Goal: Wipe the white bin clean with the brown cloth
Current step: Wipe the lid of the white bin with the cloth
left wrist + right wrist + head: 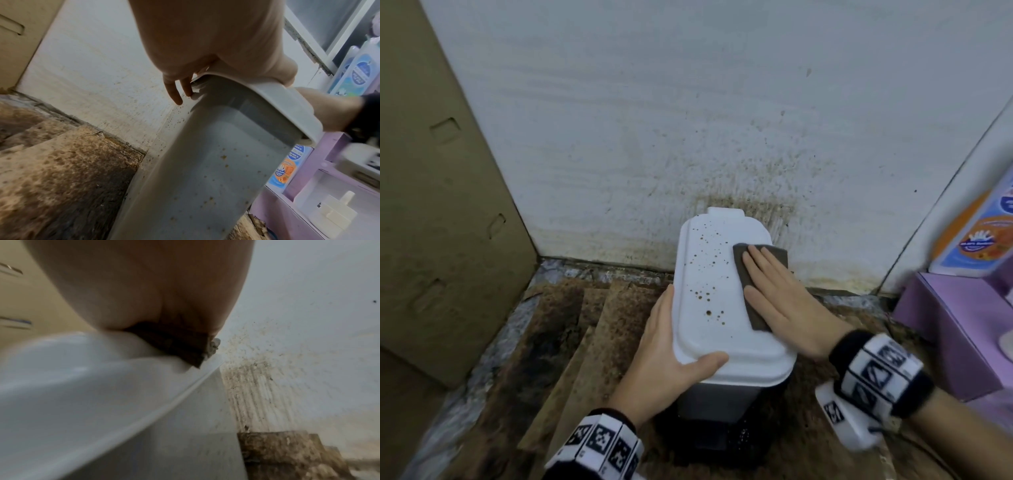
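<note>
The white bin (709,274) stands against the wall, its lid speckled with brown spots on the left half. My left hand (667,349) grips the lid's near left corner, thumb on top and fingers down the side. A brown cloth (741,255) lies on the right half of the lid, and my right hand (774,291) presses it flat with straight fingers. The left wrist view shows the bin's grey spotted side (205,170) below my left hand (205,48). In the right wrist view my right hand (144,288) covers the cloth (179,344) on the lid (82,378).
A stained white wall (688,120) rises just behind the bin. Cardboard (441,205) leans at the left. A purple box (955,325) and a blue and orange bottle (979,240) stand at the right. The floor (585,342) is dirty brown boards.
</note>
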{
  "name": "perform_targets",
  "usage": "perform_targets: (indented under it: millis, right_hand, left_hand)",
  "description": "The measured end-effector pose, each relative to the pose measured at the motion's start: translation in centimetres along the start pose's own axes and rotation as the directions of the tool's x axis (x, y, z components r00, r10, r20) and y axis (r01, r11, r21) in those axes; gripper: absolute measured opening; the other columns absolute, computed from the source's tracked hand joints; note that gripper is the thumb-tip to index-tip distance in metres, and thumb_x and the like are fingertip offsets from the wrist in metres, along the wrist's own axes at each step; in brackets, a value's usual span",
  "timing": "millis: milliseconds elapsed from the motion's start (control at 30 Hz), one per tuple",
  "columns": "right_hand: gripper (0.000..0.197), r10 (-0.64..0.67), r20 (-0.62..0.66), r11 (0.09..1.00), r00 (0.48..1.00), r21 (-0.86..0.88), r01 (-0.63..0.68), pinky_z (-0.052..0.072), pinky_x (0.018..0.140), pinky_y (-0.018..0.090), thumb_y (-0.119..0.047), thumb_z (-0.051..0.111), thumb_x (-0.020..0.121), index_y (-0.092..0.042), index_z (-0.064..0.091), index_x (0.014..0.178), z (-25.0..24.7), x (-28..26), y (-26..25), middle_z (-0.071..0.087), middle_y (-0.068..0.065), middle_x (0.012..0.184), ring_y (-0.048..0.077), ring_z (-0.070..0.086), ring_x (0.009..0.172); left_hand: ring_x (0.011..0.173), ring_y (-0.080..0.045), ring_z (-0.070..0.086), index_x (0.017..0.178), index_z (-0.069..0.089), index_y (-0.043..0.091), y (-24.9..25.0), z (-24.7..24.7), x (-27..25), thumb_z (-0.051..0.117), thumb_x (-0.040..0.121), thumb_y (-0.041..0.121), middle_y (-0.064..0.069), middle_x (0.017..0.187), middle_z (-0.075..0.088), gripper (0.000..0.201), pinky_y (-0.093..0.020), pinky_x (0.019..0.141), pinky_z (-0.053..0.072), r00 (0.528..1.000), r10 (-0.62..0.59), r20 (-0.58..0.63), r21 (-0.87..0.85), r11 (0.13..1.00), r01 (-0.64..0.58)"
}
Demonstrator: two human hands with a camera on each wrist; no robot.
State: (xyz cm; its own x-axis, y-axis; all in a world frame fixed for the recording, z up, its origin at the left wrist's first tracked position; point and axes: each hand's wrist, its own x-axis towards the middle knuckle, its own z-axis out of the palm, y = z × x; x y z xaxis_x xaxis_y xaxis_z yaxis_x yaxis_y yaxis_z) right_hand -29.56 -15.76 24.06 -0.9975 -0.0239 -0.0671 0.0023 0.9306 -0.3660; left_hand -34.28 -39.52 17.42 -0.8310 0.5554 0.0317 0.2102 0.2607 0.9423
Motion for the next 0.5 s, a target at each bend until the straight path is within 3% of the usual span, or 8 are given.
perform_targets:
  millis: [100,200,333,500]
  right_hand:
    - [0.065,0.038,0.055,0.999,0.998,-0.036,-0.036,-0.007,0.127,0.035,-0.049,0.015,0.106,-0.020,-0.007,0.160,-1.3,4.3,1.7,-0.019,-0.007,0.167,0.006,-0.021,0.152]
    - [0.062,0.056,0.066,0.995,0.996,-0.081,-0.051,-0.007,0.126,0.035,-0.043,0.017,0.109,-0.017,-0.007,0.160,-2.7,8.3,2.6,-0.017,-0.002,0.168,0.010,-0.017,0.154]
    - [0.061,0.079,0.067,0.993,0.995,-0.093,-0.073,-0.011,0.113,0.016,-0.037,0.019,0.111,-0.011,-0.005,0.160,-4.2,11.6,2.8,-0.011,0.005,0.169,0.015,-0.009,0.156]
    - [0.061,0.087,0.041,0.995,0.995,-0.054,-0.085,-0.006,0.106,0.009,-0.033,0.023,0.111,-0.005,0.000,0.160,-4.2,12.2,3.0,-0.005,0.009,0.169,0.017,-0.003,0.156]
  left_hand:
    - [0.150,0.006,0.016,0.157,0.004,0.051,0.1,-0.1,0.0,0.078,0.061,0.079,0.037,0.160,0.010,0.125,-0.048,0.123,0.029,1.000,0.013,0.009,-0.031,0.999,-0.012]
    - [0.151,0.004,0.017,0.157,0.004,0.052,-0.1,-0.1,0.2,0.079,0.062,0.077,0.035,0.161,0.012,0.123,-0.048,0.122,0.030,1.000,0.017,0.002,-0.045,0.999,-0.017]
    - [0.153,-0.003,0.018,0.154,0.001,0.059,-0.6,-0.1,0.5,0.079,0.063,0.078,0.034,0.162,0.011,0.122,-0.053,0.120,0.031,1.000,0.004,0.010,-0.033,0.999,-0.004]
    - [0.153,-0.002,0.016,0.156,0.001,0.054,-0.7,-0.1,0.6,0.076,0.061,0.083,0.033,0.162,0.009,0.124,-0.053,0.121,0.030,1.000,0.005,0.010,0.021,1.000,-0.006]
